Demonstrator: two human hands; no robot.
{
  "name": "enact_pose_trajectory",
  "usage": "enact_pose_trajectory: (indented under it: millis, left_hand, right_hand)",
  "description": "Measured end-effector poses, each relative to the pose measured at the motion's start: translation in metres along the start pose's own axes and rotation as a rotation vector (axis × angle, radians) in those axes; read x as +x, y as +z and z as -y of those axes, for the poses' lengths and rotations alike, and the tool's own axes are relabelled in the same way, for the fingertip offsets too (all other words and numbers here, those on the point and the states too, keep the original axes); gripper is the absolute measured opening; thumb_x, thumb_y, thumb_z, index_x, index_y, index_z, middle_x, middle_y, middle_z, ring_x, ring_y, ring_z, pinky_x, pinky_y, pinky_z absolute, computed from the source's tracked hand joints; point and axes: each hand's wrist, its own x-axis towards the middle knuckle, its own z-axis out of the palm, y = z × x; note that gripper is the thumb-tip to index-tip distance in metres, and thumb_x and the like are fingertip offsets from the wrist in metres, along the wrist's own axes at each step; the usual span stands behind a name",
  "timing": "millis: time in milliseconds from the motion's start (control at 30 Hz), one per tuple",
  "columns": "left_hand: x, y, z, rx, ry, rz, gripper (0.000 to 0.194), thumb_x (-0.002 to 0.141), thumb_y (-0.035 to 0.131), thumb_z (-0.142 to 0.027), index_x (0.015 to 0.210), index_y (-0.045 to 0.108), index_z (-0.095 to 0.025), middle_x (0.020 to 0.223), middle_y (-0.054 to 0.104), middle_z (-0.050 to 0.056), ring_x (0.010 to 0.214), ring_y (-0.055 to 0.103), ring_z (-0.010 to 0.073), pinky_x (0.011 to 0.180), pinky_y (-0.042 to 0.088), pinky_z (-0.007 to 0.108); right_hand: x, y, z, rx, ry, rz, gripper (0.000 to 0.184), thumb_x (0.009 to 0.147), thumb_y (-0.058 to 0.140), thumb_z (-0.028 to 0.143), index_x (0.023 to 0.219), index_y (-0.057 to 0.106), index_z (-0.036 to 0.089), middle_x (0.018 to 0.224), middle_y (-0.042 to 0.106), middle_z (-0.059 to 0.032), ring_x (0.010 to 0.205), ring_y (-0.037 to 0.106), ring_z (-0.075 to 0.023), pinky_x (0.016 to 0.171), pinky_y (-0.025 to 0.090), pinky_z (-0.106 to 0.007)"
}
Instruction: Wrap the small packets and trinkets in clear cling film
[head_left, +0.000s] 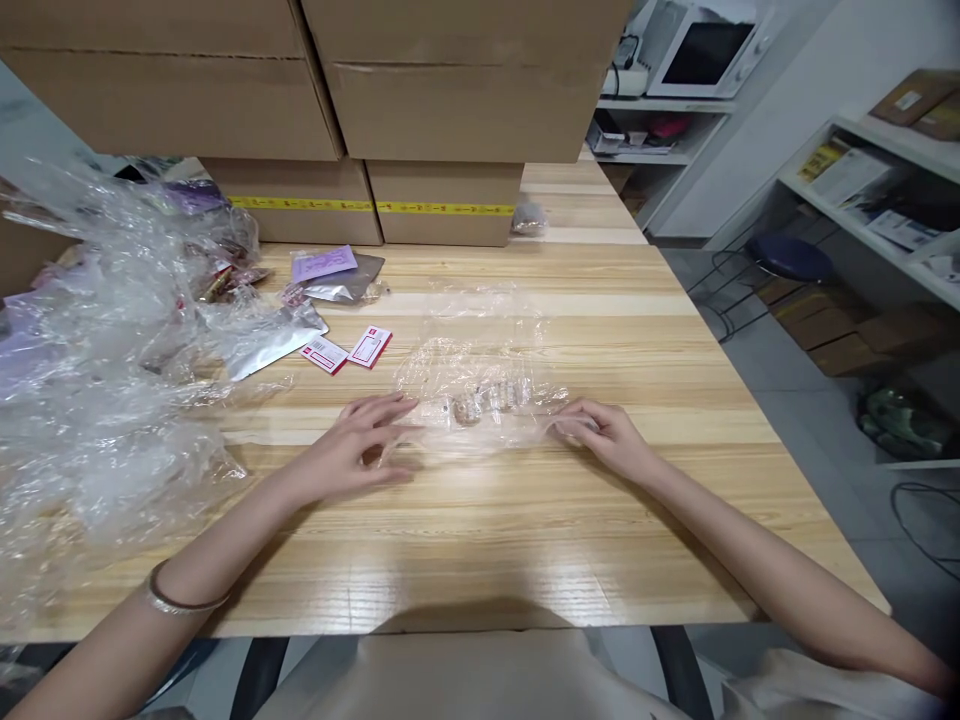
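A clear plastic bag (pixel 480 345) lies crinkled on the wooden table between my hands. Inside or under its near part are small shiny pieces (pixel 469 408), too blurred to name. My left hand (pixel 367 440) is at the bag's left edge, its fingers apart and slightly smeared by motion. On the other side, my right hand (pixel 604 437) pinches the bag's right corner between thumb and fingers.
A heap of clear plastic wrapping (pixel 112 370) covers the table's left side. Near it lie two small red-and-white boxes (pixel 370 346), a silver pouch (pixel 274 340) and a purple packet (pixel 324 264). Stacked cardboard boxes (pixel 450 110) stand at the back. The table's right edge (pixel 739 365) slants away.
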Motion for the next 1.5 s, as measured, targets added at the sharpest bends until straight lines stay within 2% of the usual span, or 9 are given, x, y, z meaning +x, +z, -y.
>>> enact_pose_trajectory:
  millis: [100, 200, 467, 633, 733, 867, 1133, 1300, 1500]
  left_hand:
    - [0.012, 0.009, -0.006, -0.227, -0.030, -0.215, 0.034, 0.092, 0.058, -0.053, 0.106, 0.076, -0.028, 0.130, 0.066, 0.008, 0.131, 0.052, 0.0288, 0.110, 0.037, 0.047]
    - [0.027, 0.016, -0.008, -0.459, -0.174, -0.347, 0.044, 0.095, 0.050, -0.055, 0.088, 0.077, -0.021, 0.097, 0.075, 0.008, 0.098, 0.068, 0.0236, 0.091, 0.050, 0.036]
    - [0.071, 0.025, 0.001, -0.709, -0.389, -0.560, 0.056, 0.091, 0.046, -0.066, 0.061, 0.056, -0.020, 0.050, 0.056, 0.000, 0.050, 0.053, 0.0152, 0.056, 0.044, 0.028]
    - [0.085, 0.015, 0.001, -0.553, -0.176, -0.406, 0.051, 0.097, 0.041, -0.058, 0.073, 0.063, -0.018, 0.072, 0.066, 0.004, 0.072, 0.062, 0.0183, 0.072, 0.047, 0.030]
    - [0.086, 0.012, 0.007, -0.491, -0.209, -0.377, 0.050, 0.098, 0.038, -0.057, 0.080, 0.063, -0.018, 0.082, 0.070, 0.006, 0.081, 0.066, 0.0198, 0.079, 0.049, 0.031]
    - [0.087, 0.013, 0.014, -0.520, -0.389, -0.427, 0.052, 0.099, 0.032, -0.060, 0.080, 0.058, -0.020, 0.077, 0.073, 0.006, 0.073, 0.069, 0.0199, 0.070, 0.049, 0.029]
    - [0.078, 0.002, -0.006, 0.226, -0.454, -0.305, 0.053, 0.103, 0.022, -0.049, 0.084, 0.063, -0.020, 0.067, 0.067, 0.005, 0.065, 0.063, 0.0210, 0.059, 0.034, 0.029]
    - [0.081, 0.002, -0.009, 0.129, -0.330, -0.282, 0.045, 0.103, 0.032, -0.043, 0.078, 0.061, -0.020, 0.086, 0.068, 0.005, 0.082, 0.062, 0.0200, 0.067, 0.037, 0.028]
    - [0.109, 0.003, 0.007, -0.171, -0.285, -0.500, 0.043, 0.101, 0.040, -0.041, 0.064, 0.048, -0.020, 0.069, 0.054, 0.002, 0.071, 0.055, 0.0171, 0.071, 0.041, 0.028]
  right_hand:
    - [0.014, 0.003, 0.002, 0.058, -0.003, -0.013, 0.029, 0.091, 0.061, 0.048, 0.085, 0.071, 0.022, 0.090, 0.074, -0.0051, 0.085, 0.069, -0.0198, 0.075, 0.053, -0.031]
    - [0.029, 0.007, -0.001, 0.105, 0.064, -0.158, 0.038, 0.093, 0.053, 0.056, 0.078, 0.064, 0.022, 0.072, 0.070, -0.0028, 0.064, 0.065, -0.0170, 0.061, 0.050, -0.029]
    - [0.044, 0.008, -0.010, 0.008, 0.155, -0.317, 0.050, 0.094, 0.049, 0.058, 0.059, 0.051, 0.023, 0.045, 0.047, 0.0033, 0.047, 0.047, -0.0137, 0.054, 0.039, -0.028]
    - [0.045, -0.007, -0.009, 0.207, 0.121, -0.103, 0.039, 0.080, 0.064, 0.058, 0.066, 0.060, 0.022, 0.070, 0.065, -0.0018, 0.069, 0.061, -0.0189, 0.065, 0.047, -0.031]
    - [0.047, -0.010, -0.013, 0.208, 0.190, -0.132, 0.036, 0.087, 0.053, 0.059, 0.080, 0.059, 0.024, 0.080, 0.069, -0.0031, 0.072, 0.063, -0.0207, 0.065, 0.050, -0.033]
    - [0.047, -0.008, -0.021, 0.046, 0.153, -0.262, 0.038, 0.090, 0.049, 0.062, 0.076, 0.046, 0.026, 0.064, 0.059, 0.0008, 0.056, 0.052, -0.0179, 0.053, 0.042, -0.031]
    - [0.043, -0.026, -0.016, -0.546, 0.105, -0.150, 0.044, 0.095, 0.045, 0.047, 0.058, 0.045, 0.024, 0.054, 0.056, 0.0005, 0.055, 0.051, -0.0176, 0.068, 0.038, -0.033]
    - [0.036, -0.024, -0.008, -0.552, 0.125, -0.203, 0.040, 0.091, 0.046, 0.033, 0.053, 0.047, 0.023, 0.054, 0.058, -0.0006, 0.056, 0.053, -0.0183, 0.069, 0.039, -0.033]
    - [0.031, -0.017, -0.010, -0.719, 0.143, -0.274, 0.040, 0.097, 0.039, 0.039, 0.063, 0.052, 0.024, 0.055, 0.058, -0.0028, 0.056, 0.054, -0.0208, 0.070, 0.040, -0.036]
